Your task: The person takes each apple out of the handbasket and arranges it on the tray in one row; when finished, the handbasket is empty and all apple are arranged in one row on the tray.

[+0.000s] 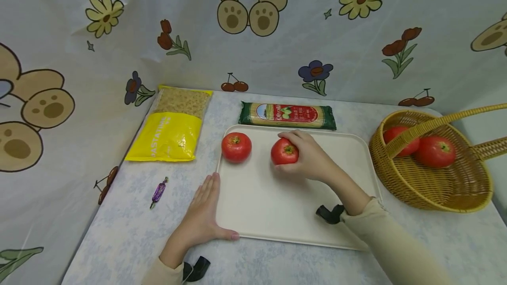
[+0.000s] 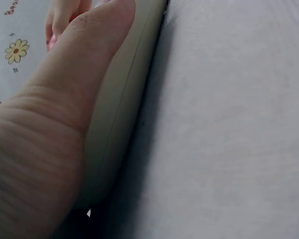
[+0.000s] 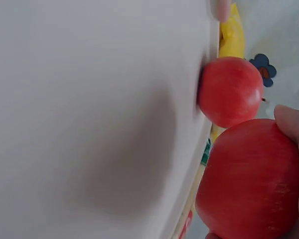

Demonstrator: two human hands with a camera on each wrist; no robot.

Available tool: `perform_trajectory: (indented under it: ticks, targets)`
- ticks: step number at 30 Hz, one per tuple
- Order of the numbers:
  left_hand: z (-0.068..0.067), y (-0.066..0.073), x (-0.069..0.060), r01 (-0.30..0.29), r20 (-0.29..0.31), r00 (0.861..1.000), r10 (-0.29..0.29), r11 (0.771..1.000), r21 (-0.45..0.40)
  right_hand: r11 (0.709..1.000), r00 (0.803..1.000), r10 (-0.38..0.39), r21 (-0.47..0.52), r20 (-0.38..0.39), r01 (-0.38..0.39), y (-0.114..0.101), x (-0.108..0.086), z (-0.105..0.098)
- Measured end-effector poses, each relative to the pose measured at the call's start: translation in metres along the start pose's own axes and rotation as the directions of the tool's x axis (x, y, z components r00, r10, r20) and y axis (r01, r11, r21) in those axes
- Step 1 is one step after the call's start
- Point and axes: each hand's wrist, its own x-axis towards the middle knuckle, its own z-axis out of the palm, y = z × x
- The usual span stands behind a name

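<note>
My right hand (image 1: 306, 155) grips a red apple (image 1: 284, 151) over the white tray (image 1: 273, 210), thumb on one side and fingers round the other. In the right wrist view the held apple (image 3: 251, 181) hangs above the tray, whose surface carries a soft shadow. Another red apple (image 1: 236, 147) sits in the tray's far left corner. My left hand (image 1: 202, 219) lies against the tray's near left corner, fingers straight along the left side and thumb at the front rim. Its thumb (image 2: 89, 55) and the tray's side fill much of the left wrist view.
To the right stands a wicker basket (image 1: 396, 184) with two red apples (image 1: 435, 151) and a raised handle. Behind the tray lies a green-ended spaghetti pack (image 1: 288, 115). A yellow pasta bag (image 1: 170, 135) and a purple wrapped candy (image 1: 159, 192) are at left.
</note>
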Motion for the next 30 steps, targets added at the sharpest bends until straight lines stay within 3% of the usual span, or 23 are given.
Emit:
perform_trajectory:
  ticks: [7,16,24,30]
  targets:
    - [0.000,0.001,0.000,-0.004,0.003,1.000,0.004,1.000,0.007,1.000,0.997,0.003,0.007,0.073,-0.004,-0.005,0.032,0.021]
    - [-0.003,0.003,-0.001,0.012,0.019,1.000,-0.012,1.000,0.004,1.000,0.996,-0.011,0.023,0.086,0.009,-0.009,0.047,0.034]
    - [-0.004,0.004,-0.002,0.022,0.027,0.999,-0.022,1.000,0.005,1.000,0.994,-0.004,0.024,0.105,0.001,-0.006,0.047,0.035]
    - [-0.003,0.003,-0.002,0.025,0.028,0.999,-0.025,1.000,0.009,1.000,0.999,-0.022,-0.020,0.025,0.023,-0.009,0.026,0.024]
